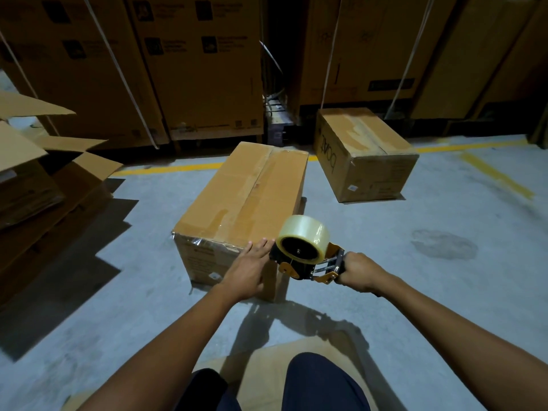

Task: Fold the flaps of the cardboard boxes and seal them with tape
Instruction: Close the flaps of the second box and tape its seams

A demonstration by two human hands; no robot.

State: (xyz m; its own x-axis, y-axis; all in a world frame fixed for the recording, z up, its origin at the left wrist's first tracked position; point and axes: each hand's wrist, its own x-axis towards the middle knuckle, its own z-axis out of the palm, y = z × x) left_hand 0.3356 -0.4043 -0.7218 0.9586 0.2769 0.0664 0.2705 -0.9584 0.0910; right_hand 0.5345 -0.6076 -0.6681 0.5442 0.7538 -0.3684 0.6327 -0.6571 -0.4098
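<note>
The only mark that can be made out is a large outline logo [327,157], apparently "boAt", printed sideways on the left face of the far cardboard box [367,143]. The tall cartons [192,60] behind carry black pictogram squares with lines of print, too blurred to read. The small white label [352,187] on the far box's near face is illegible.

Carton print [175,43] blurred, open boxes [26,161] cut by left edge
</note>
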